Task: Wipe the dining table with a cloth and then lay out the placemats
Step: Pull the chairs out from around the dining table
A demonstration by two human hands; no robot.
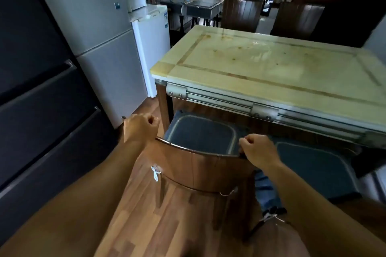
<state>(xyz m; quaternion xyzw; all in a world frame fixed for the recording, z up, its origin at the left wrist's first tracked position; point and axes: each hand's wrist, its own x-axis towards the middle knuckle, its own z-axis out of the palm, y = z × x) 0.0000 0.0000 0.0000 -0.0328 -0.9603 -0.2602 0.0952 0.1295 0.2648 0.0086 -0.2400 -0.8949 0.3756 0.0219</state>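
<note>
1. Both my hands sit on the top rail of the chair (pixel 200 165), which stands at the near long edge of the table (pixel 271 64). Left hand (pixel 141 127) is curled in a fist at the rail's left end; whether its fingers wrap the rail I cannot tell. Right hand (pixel 258 148) is curled over the rail's right end, gripping it.
2. Handling, judged: chair is rigid wood w/ a curved back, moderately heavy; the rail ends are the natural hold, one hand per end, so it slides w/o twisting.
3. Table top is glossy, pale stone-like, w/ brown stains (pixel 225 48) toward the far side; hard, slick, likely wipes easily.
4. No cloth in view.
5. Blue mats (pixel 200 133) lie on the chair seats under the table edge, approx. flat; whether these are the placemats or seat pads I cannot tell. They look soft & light; lift by an edge.
</note>
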